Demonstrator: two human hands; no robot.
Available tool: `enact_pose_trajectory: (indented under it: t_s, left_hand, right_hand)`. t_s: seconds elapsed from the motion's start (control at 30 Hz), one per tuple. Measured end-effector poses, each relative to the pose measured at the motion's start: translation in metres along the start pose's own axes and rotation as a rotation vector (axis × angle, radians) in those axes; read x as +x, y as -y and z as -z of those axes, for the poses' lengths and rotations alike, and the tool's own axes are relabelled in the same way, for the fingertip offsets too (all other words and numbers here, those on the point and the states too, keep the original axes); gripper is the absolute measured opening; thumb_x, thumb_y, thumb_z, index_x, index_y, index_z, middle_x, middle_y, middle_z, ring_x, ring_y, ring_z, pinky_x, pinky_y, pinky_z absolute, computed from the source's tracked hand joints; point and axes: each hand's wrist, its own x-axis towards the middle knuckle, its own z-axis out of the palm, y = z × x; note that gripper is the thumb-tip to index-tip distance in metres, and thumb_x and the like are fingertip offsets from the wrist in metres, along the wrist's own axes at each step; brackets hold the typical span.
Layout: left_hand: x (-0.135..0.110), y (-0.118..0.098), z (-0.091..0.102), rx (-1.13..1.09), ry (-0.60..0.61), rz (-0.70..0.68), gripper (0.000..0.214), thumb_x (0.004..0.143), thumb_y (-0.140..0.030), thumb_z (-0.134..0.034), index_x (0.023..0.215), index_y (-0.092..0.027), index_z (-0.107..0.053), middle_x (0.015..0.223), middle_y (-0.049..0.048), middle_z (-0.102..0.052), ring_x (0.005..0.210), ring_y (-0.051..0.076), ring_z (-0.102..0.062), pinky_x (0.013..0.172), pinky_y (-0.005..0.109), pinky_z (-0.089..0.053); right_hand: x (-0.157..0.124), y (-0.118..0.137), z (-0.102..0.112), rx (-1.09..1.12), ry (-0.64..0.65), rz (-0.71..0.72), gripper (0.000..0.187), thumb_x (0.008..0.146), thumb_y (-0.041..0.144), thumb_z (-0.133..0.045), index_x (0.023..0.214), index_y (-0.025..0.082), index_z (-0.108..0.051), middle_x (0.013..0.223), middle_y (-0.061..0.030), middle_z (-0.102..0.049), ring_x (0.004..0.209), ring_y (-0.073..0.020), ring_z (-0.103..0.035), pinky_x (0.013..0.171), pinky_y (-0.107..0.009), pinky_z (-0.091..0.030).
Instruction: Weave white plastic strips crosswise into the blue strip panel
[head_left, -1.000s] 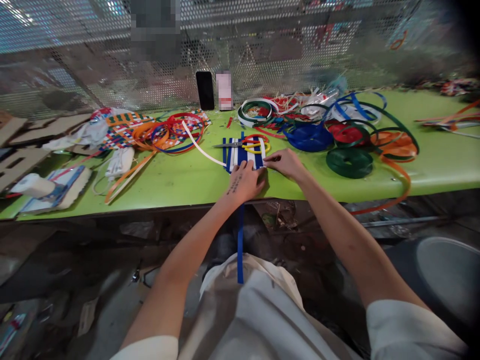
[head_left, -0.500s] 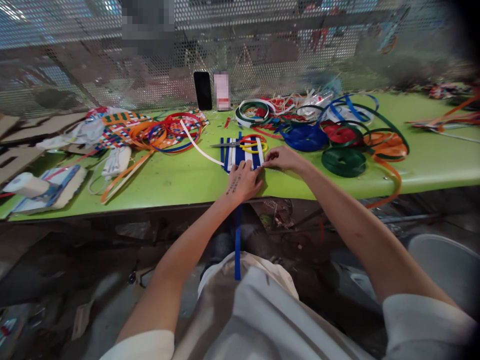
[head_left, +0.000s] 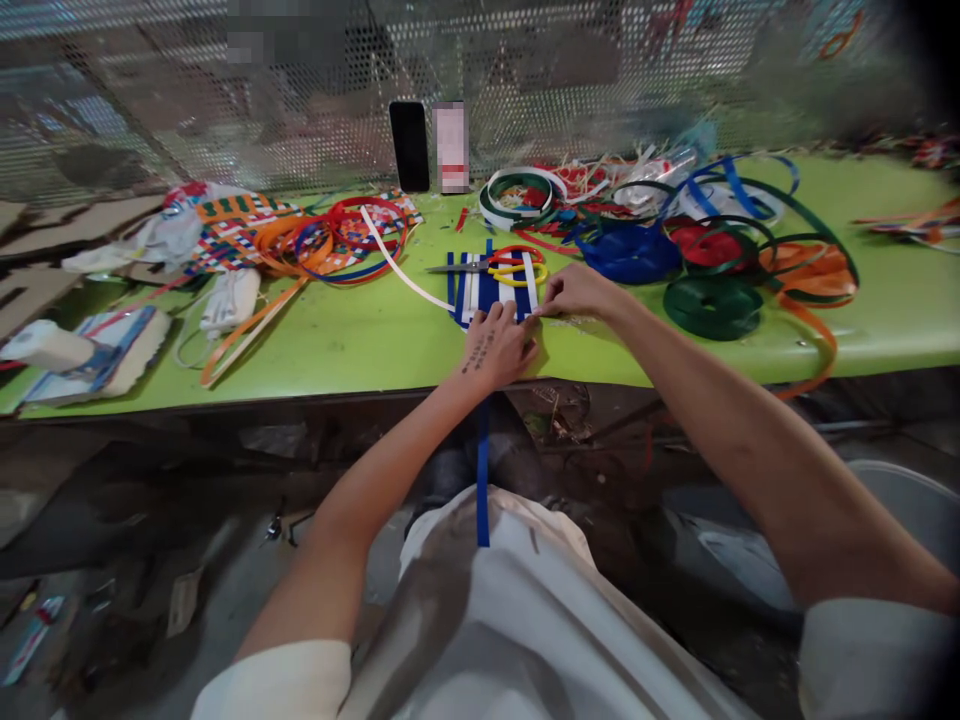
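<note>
A small woven piece of blue and white plastic straps point(head_left: 486, 290) lies flat on the green table. My left hand point(head_left: 496, 345) rests on its near edge, fingers spread and pressing down. At the right edge of the weave, my right hand point(head_left: 576, 292) pinches what looks like the end of a white strap; the fingertips partly hide it. A long white strap point(head_left: 401, 277) curves out from the weave's left side. Across the far part of the weave lie scissors point(head_left: 487, 266) with red and yellow handles. One blue strap point(head_left: 483, 470) hangs from the table edge toward my lap.
Strap rolls in blue point(head_left: 626, 252), green point(head_left: 712, 307) and other colours crowd the right. Orange straps point(head_left: 281, 240) and a multicoloured woven sheet point(head_left: 240, 225) lie left, beside a white power adapter point(head_left: 229, 300). Two phones, one black point(head_left: 409, 147), lean on the mesh behind.
The view has tilted down and shifted slightly. Both hands stay at the weave's near and right edges, with little visible movement against it.
</note>
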Motion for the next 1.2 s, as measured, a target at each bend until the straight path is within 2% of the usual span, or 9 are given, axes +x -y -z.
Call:
enact_pose_trajectory:
  t_s: [0.13,0.23,0.47,0.63,0.83,1.03,1.2]
  left_hand:
    - [0.0,0.0,-0.001,-0.026,-0.01,0.008,0.043,0.107,-0.039,-0.051,0.144,-0.023,-0.067,0.129,0.0172,-0.06,0.122,0.038,-0.052,0.099,0.051,-0.04]
    - [0.001,0.001,-0.001,-0.038,-0.016,0.005,0.041,0.106,-0.04,-0.052,0.139,-0.024,-0.069,0.128,0.0175,-0.06,0.122,0.038,-0.051,0.099,0.052,-0.04]
    - [0.002,0.001,-0.003,-0.058,-0.003,0.021,0.039,0.106,-0.041,-0.053,0.137,-0.024,-0.069,0.131,0.0175,-0.059,0.123,0.038,-0.05,0.1,0.052,-0.04]
    - [0.0,0.0,-0.002,-0.037,-0.024,0.029,0.042,0.106,-0.042,-0.051,0.14,-0.024,-0.068,0.13,0.017,-0.061,0.123,0.038,-0.052,0.1,0.052,-0.04]
    - [0.001,-0.001,0.0,-0.046,0.0,0.031,0.043,0.105,-0.041,-0.051,0.141,-0.024,-0.068,0.132,0.0171,-0.062,0.125,0.038,-0.052,0.101,0.052,-0.04]
    - [-0.001,-0.002,-0.001,-0.064,-0.038,0.033,0.041,0.106,-0.04,-0.051,0.138,-0.022,-0.069,0.131,0.0169,-0.062,0.124,0.038,-0.053,0.101,0.052,-0.04]
    - [-0.001,-0.002,-0.002,-0.069,-0.05,0.026,0.037,0.105,-0.039,-0.053,0.132,-0.02,-0.071,0.13,0.0173,-0.062,0.123,0.038,-0.053,0.099,0.052,-0.041]
  right_hand:
    - [-0.018,0.0,0.001,0.228,0.107,-0.15,0.04,0.075,0.045,-0.096,0.06,0.018,-0.071,0.061,-0.0119,-0.071,0.047,-0.0176,-0.059,0.043,-0.032,-0.041]
    - [-0.029,-0.001,0.001,0.341,0.126,-0.174,0.036,0.077,0.041,-0.094,0.064,0.018,-0.071,0.065,-0.0128,-0.074,0.046,-0.0165,-0.059,0.04,-0.03,-0.041]
    - [-0.033,0.006,-0.004,0.363,0.094,-0.227,0.031,0.084,0.03,-0.09,0.064,0.017,-0.07,0.065,-0.0115,-0.074,0.043,-0.0129,-0.055,0.038,-0.028,-0.039]
    - [-0.036,0.02,-0.001,0.347,0.128,-0.239,0.03,0.085,0.031,-0.091,0.07,0.015,-0.071,0.067,-0.0083,-0.075,0.041,-0.0086,-0.055,0.033,-0.022,-0.033]
    - [-0.04,0.035,0.0,0.289,0.119,-0.269,0.028,0.089,0.022,-0.088,0.07,0.015,-0.069,0.062,-0.0052,-0.072,0.041,-0.0069,-0.056,0.033,-0.018,-0.031]
    - [-0.041,0.028,-0.005,0.34,0.104,-0.228,0.025,0.093,0.017,-0.082,0.071,0.014,-0.071,0.067,-0.0075,-0.076,0.049,-0.0119,-0.067,0.034,-0.018,-0.039]
    - [-0.043,0.021,-0.006,0.383,0.067,-0.188,0.023,0.093,0.015,-0.082,0.073,0.014,-0.071,0.065,-0.0067,-0.075,0.048,-0.011,-0.066,0.035,-0.017,-0.044]
